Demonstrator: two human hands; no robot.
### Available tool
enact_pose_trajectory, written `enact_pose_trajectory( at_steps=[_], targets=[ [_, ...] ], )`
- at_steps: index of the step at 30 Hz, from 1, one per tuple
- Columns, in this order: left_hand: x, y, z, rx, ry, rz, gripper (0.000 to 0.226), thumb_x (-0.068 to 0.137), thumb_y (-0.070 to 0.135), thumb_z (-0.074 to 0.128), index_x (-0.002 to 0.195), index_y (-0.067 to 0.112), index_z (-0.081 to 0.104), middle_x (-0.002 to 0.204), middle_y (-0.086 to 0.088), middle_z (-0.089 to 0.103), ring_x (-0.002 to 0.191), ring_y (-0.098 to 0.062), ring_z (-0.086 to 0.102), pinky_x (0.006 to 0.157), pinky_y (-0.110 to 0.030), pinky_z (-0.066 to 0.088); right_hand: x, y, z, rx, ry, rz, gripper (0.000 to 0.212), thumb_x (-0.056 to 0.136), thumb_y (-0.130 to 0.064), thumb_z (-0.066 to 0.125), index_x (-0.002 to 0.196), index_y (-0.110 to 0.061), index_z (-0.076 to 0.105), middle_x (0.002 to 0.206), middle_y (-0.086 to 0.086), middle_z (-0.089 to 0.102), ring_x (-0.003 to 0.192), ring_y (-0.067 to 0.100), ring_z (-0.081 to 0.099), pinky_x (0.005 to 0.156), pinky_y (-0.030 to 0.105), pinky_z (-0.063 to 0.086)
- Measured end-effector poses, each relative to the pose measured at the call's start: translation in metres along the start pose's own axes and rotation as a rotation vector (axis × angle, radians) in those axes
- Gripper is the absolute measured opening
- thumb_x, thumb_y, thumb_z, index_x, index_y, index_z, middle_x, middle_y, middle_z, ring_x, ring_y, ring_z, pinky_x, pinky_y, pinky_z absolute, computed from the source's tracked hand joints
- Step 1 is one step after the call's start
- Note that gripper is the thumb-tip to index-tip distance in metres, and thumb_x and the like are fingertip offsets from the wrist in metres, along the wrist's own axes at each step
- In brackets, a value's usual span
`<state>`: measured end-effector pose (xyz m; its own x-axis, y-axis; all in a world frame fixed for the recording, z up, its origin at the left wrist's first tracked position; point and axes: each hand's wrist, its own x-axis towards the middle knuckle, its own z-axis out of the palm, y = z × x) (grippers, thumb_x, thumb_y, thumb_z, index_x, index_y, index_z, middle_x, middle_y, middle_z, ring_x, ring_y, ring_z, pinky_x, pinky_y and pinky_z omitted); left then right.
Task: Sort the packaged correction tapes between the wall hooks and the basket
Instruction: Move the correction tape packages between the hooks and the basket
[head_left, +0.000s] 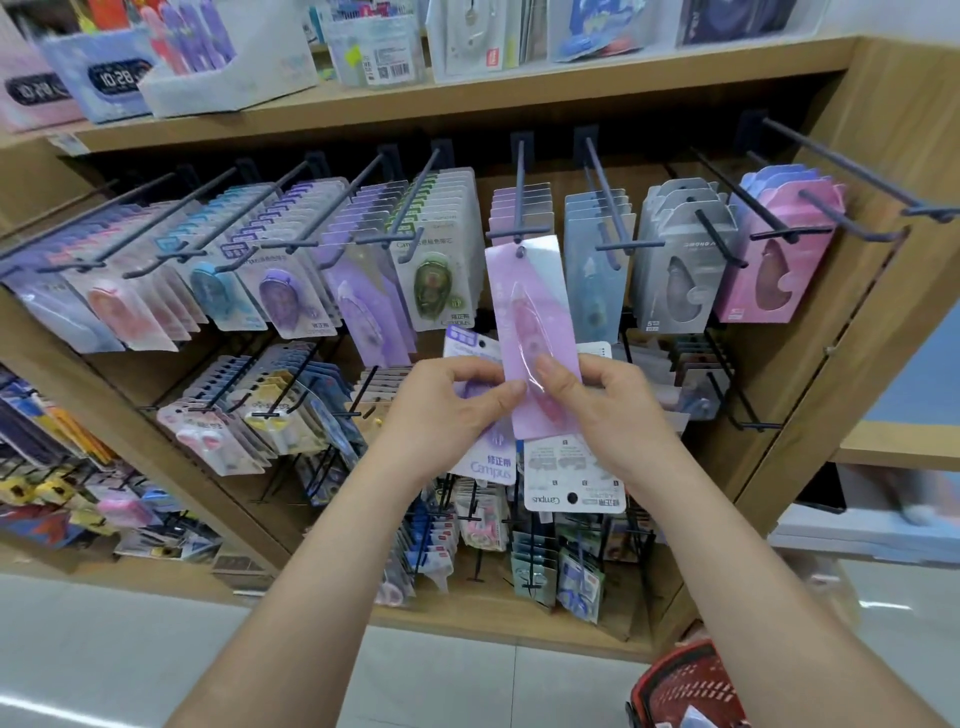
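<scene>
The right hand pinches the lower end of the pink correction tape package. The left hand grips a purple Campus package and steadies the pink one with its thumb tip, a low hold that leaves the punched top free, presumably for hanging. The pink package stands nearly upright, long axis vertical and hole end up, just below the tip of the wall hook; whether it is threaded cannot be determined.

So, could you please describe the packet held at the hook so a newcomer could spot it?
Look at the top row of hooks under the wooden shelf. Just right of the green tapes, the left hand and right hand pinch a long, narrow pink-lilac packet with its hole at a hook's tip. It alone sits ahead of the stacked packs.
</scene>
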<state>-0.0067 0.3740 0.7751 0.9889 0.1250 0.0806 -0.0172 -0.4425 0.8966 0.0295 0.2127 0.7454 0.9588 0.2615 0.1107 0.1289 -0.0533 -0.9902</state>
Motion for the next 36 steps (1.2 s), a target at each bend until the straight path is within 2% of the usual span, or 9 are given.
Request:
enact_pose_trajectory(
  at_steps=[2,5,8,12,18,24,27,29,36],
  targets=[
    [0.003,-0.001,0.004,-0.072,-0.009,-0.064,0.015,0.091,0.018,0.07,0.081,0.008,0.074,0.072,-0.009,0.068,0.058,-0.01,0.054,0.058,-0.015,0.045,0.001,-0.001,0.001,-0.016,0.03,0.006,0.044,0.08,-0.062,0.06,0.08,-0.02,0.074,0.072,-0.012,0.066,0.067,0.008,0.058,0.069,0.032,0.045],
    [0.011,-0.006,0.01,-0.119,0.056,-0.133,0.021,0.094,0.017,0.066,0.078,0.004,0.072,0.059,-0.001,0.057,0.045,-0.006,0.041,0.048,-0.013,0.037,-0.004,-0.003,-0.008,-0.124,0.08,0.012,0.014,0.101,-0.031,0.053,0.108,-0.023,0.063,0.097,-0.014,0.062,0.074,-0.001,0.056,0.068,0.022,0.046],
    [0.026,-0.011,0.014,-0.079,0.104,-0.142,0.025,0.095,0.021,0.065,0.07,0.018,0.07,0.048,0.01,0.054,0.043,-0.004,0.043,0.05,-0.017,0.038,-0.019,-0.001,-0.023,-0.158,0.124,0.028,0.051,0.098,-0.003,0.05,0.123,-0.045,0.035,0.105,-0.008,0.053,0.064,0.008,0.057,0.053,0.028,0.051],
    [0.053,-0.023,0.019,0.005,0.167,-0.134,0.032,0.091,0.028,0.068,0.061,0.019,0.069,0.044,0.009,0.054,0.049,-0.014,0.047,0.063,-0.03,0.043,-0.033,0.0,-0.033,-0.108,0.262,-0.077,0.066,0.092,-0.005,0.066,0.136,-0.044,0.036,0.122,-0.008,0.06,0.095,0.009,0.066,0.077,0.026,0.059],
    [0.032,-0.029,0.008,0.359,0.316,-0.143,0.049,0.095,0.047,0.055,0.061,0.013,0.065,0.051,0.002,0.059,0.059,-0.02,0.055,0.061,-0.032,0.043,-0.046,-0.013,-0.034,-0.06,0.276,-0.301,0.019,0.091,-0.011,0.07,0.094,-0.029,0.063,0.091,-0.005,0.068,0.082,0.004,0.066,0.066,0.021,0.055],
    [-0.023,-0.01,0.023,-0.352,-0.282,-0.504,0.079,0.091,0.07,0.035,0.08,0.006,0.08,0.098,-0.012,0.076,0.094,-0.029,0.067,0.094,-0.04,0.05,-0.056,-0.017,-0.02,-0.14,0.082,-0.501,0.038,0.083,0.012,0.068,0.082,-0.025,0.06,0.111,-0.011,0.071,0.118,0.005,0.061,0.095,0.018,0.048],
    [-0.025,0.0,0.028,-0.689,-0.25,-0.492,0.043,0.085,0.051,0.059,0.092,0.013,0.077,0.092,-0.013,0.074,0.084,-0.024,0.071,0.074,-0.032,0.056,-0.06,-0.004,-0.008,-0.161,-0.064,-0.462,0.033,0.079,0.003,0.068,0.077,-0.029,0.06,0.114,-0.012,0.072,0.128,0.005,0.055,0.103,0.027,0.047],
    [-0.021,-0.001,0.031,-0.575,-0.136,-0.423,0.019,0.088,0.032,0.065,0.085,0.017,0.075,0.079,-0.004,0.072,0.07,-0.015,0.068,0.059,-0.024,0.051,-0.065,0.0,-0.007,-0.19,-0.105,-0.419,0.022,0.078,-0.008,0.075,0.074,-0.025,0.062,0.117,-0.016,0.07,0.131,0.002,0.051,0.102,0.025,0.046],
    [-0.024,-0.007,0.028,-0.531,-0.029,-0.321,0.01,0.092,0.016,0.061,0.092,0.007,0.067,0.085,-0.011,0.073,0.076,-0.026,0.067,0.075,-0.039,0.051,-0.059,0.005,-0.021,0.109,0.032,-0.007,0.043,0.078,-0.057,0.075,0.114,-0.059,0.053,0.132,-0.012,0.06,0.123,0.01,0.059,0.102,0.046,0.051]
  ],
)
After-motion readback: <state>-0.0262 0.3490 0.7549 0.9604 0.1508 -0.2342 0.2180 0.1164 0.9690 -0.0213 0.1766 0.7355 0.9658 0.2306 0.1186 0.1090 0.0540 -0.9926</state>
